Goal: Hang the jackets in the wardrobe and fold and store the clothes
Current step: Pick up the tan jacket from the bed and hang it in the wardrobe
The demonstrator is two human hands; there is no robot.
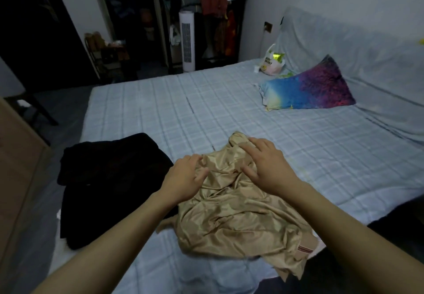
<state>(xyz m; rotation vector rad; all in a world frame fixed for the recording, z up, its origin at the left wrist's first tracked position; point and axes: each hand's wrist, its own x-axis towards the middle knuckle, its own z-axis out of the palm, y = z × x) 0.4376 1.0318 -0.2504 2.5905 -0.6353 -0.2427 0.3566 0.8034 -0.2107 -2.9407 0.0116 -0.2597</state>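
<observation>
Satin is the hazard: the tan garment (231, 206) lies crumpled near the bed's (206, 100) near edge, one corner reaching that edge. The left hand (185, 176) curls its fingers into a fold at the cloth's left side; the right hand (266, 165) rests spread and relaxed on its far end. Pulled unevenly, such slick cloth could likely slide off the bed, or fold crookedly. Black clothes (110, 179) lie touching it toward the left edge and might get dragged along.
</observation>
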